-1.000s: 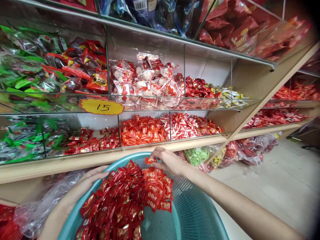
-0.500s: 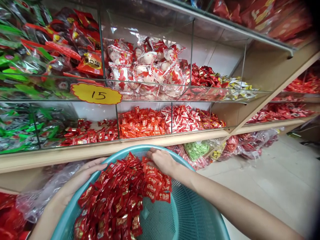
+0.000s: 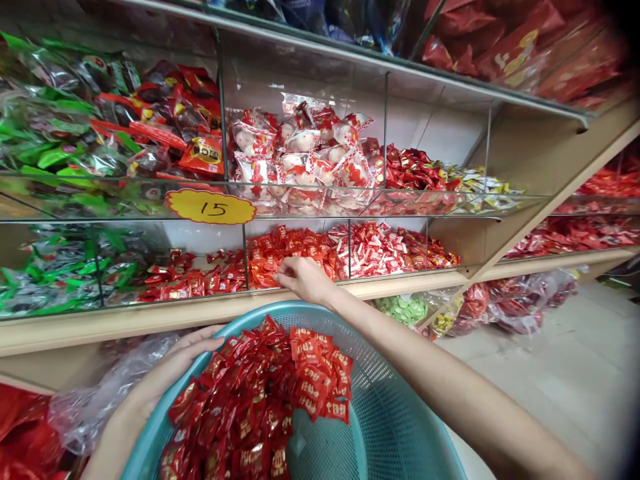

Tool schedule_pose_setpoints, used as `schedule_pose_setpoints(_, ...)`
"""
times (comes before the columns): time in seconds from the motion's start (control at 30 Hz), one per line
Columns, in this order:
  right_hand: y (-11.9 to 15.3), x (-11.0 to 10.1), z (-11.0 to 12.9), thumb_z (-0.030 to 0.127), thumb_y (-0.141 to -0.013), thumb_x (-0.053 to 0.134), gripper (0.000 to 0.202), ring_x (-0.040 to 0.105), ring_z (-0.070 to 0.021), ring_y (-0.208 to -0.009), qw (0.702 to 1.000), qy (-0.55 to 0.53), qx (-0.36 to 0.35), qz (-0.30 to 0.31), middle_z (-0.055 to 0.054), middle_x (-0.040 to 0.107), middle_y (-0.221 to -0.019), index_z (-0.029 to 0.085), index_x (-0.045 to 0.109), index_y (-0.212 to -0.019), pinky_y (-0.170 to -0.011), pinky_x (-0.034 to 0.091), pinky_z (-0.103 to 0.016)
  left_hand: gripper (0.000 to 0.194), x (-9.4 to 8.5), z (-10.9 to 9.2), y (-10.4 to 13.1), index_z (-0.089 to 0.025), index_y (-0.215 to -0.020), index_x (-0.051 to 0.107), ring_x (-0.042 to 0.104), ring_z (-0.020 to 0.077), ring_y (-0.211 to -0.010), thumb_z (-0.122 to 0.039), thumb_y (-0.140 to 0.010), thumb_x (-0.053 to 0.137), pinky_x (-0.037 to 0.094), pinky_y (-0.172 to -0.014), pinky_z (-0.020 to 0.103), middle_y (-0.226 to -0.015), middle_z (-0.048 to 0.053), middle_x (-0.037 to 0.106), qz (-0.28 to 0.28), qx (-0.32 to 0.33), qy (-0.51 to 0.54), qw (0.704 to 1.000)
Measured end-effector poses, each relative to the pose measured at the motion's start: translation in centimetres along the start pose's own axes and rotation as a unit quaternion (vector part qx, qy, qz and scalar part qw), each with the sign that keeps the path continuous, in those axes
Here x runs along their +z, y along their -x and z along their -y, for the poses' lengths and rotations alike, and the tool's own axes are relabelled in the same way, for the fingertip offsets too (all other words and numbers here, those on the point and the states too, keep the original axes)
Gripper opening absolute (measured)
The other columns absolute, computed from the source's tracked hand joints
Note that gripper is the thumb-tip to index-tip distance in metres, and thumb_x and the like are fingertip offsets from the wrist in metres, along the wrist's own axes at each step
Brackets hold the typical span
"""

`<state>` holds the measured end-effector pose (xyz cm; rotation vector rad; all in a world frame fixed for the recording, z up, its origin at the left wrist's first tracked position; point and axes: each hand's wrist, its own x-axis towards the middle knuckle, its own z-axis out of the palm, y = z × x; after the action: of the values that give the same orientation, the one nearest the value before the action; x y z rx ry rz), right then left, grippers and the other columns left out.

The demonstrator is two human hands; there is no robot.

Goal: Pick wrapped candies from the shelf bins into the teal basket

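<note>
My left hand [image 3: 173, 363] grips the left rim of a teal plastic basket [image 3: 410, 400], its fingers over the edge. Inside, dark red wrapped candies [image 3: 235, 407] are heaped on the left. A smaller cluster of brighter red candy packets [image 3: 323, 373] with gold print lies beside them. Above the basket's far rim, my right hand [image 3: 305, 277] is at the front of a shelf bin of orange-red wrapped candies [image 3: 267, 247]. Its fingers are bent and drawn together; whatever may be between them is hidden.
Glass dividers split the shelves into bins. A yellow price tag [image 3: 211, 207] reading 15 hangs on the upper shelf's front. The wooden shelf edge [image 3: 125, 320] runs just beyond the basket. Plastic bags of sweets [image 3: 510, 303] sit on the floor at right.
My right hand has moved up and away from the bright red packets in the basket to the orange-red candy bin. My left hand stays on the rim. The view has shifted slightly.
</note>
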<state>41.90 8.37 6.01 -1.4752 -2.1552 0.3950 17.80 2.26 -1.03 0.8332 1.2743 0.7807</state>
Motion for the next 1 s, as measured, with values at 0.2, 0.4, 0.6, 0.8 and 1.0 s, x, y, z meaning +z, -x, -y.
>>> schedule_pose_setpoints(0.2, -2.5, 2.1, 0.6, 0.036, -0.073, 0.068, 0.022, 0.05, -0.0098, -0.062, 0.994, -0.044, 0.062, 0.084, 0.002, 0.058, -0.062, 0.015, 0.067, -0.07, -0.056, 0.033, -0.019, 0.053, -0.4, -0.1, 0.1, -0.018, -0.104, 0.066, 0.071, 0.0229, -0.071, -0.033, -0.055, 0.08, 0.054, -0.07, 0.03, -0.084, 0.006, 0.076, 0.027, 0.006, 0.021, 0.999)
schedule_pose_setpoints(0.4, -2.0, 1.8, -0.1, 0.028, -0.075, 0.063, 0.02, 0.049, -0.0097, -0.062, 0.994, -0.09, 0.006, 0.059, 0.002, 0.057, -0.061, 0.011, 0.065, -0.065, -0.06, 0.035, -0.02, 0.045, -0.4, -0.7, 0.9, -0.02, -0.102, 0.066, 0.071, 0.022, -0.075, -0.025, -0.059, 0.078, 0.054, -0.071, 0.03, -0.085, 0.004, 0.076, 0.02, -0.017, 0.025, 0.999)
schedule_pose_setpoints(0.6, -1.2, 1.8, -0.7, 0.024, -0.077, 0.059, 0.014, 0.047, -0.009, -0.062, 0.977, -0.195, -0.019, 0.083, 0.003, 0.055, -0.066, 0.012, 0.059, -0.071, -0.06, 0.037, -0.021, 0.046, -0.1, -0.6, 1.3, -0.019, -0.106, 0.066, 0.071, 0.0216, -0.073, -0.023, -0.062, 0.076, 0.054, -0.07, 0.03, -0.085, 0.005, 0.076, 0.028, -0.002, 0.032, 0.999)
schedule_pose_setpoints(0.8, -1.1, 1.6, -0.5, 0.027, -0.075, 0.064, 0.016, 0.047, -0.0093, -0.063, 0.973, -0.225, -0.024, 0.033, 0.003, 0.053, -0.068, 0.013, 0.056, -0.076, -0.063, 0.04, -0.022, 0.043, -0.3, -0.7, 1.1, -0.018, -0.101, 0.067, 0.071, 0.0197, -0.072, -0.02, -0.06, 0.078, 0.054, -0.068, 0.026, -0.083, 0.004, 0.076, 0.004, -0.004, 0.027, 1.0)
schedule_pose_setpoints(1.0, 5.1, -0.3, -0.8, 0.03, -0.082, 0.059, 0.027, 0.054, -0.0126, -0.074, 0.971, -0.231, -0.059, -0.038, -0.001, 0.058, -0.082, 0.015, 0.053, -0.105, -0.07, 0.045, -0.027, 0.043, -0.3, -0.5, 1.1, -0.019, -0.102, 0.066, 0.071, 0.0205, -0.069, -0.019, -0.06, 0.078, 0.055, -0.064, 0.028, -0.085, 0.005, 0.076, -0.001, -0.004, 0.029, 1.0)
